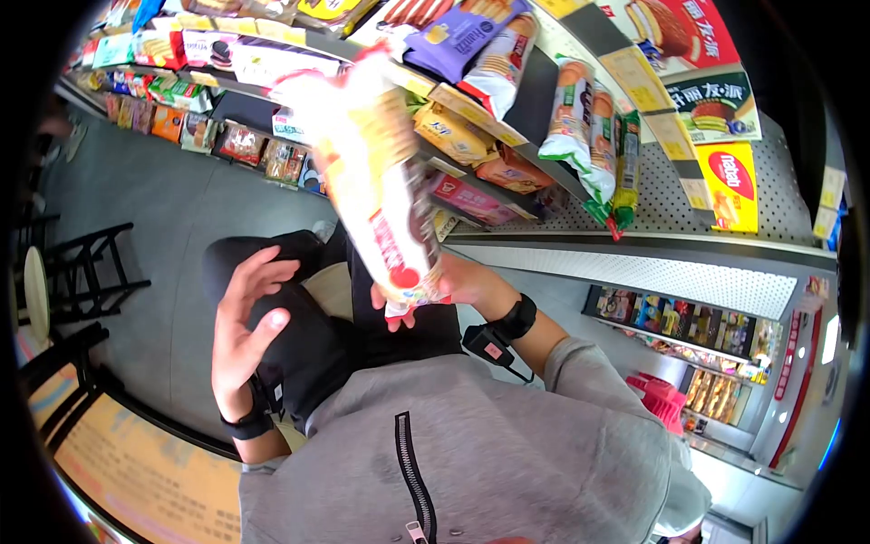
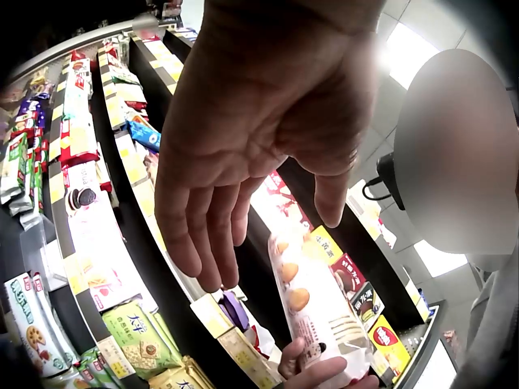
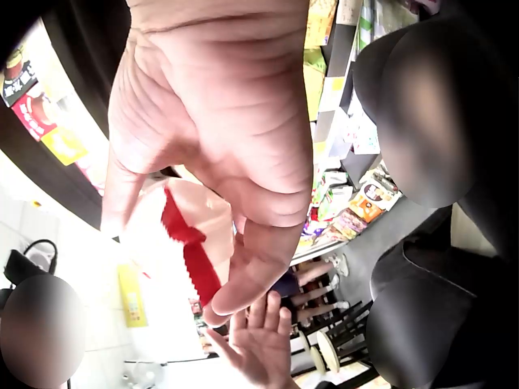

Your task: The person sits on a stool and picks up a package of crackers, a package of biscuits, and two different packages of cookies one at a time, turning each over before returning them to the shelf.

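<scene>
My right hand grips a long white, red and yellow snack packet by its lower end. The packet stands tilted in front of the shelves, its upper part washed out by glare. In the left wrist view, round golden pieces are pictured along the packet, with fingers of the right hand around its bottom. The right wrist view shows a red zigzag edge of the packet beside the curled fingers. Left of the packet, my left hand is raised with fingers spread, holding nothing.
Shelves with price tags curve across the front, carrying a purple packet, long bread-like packs and a yellow box. Black chairs and a printed tabletop stand at left. A pink basket is at right.
</scene>
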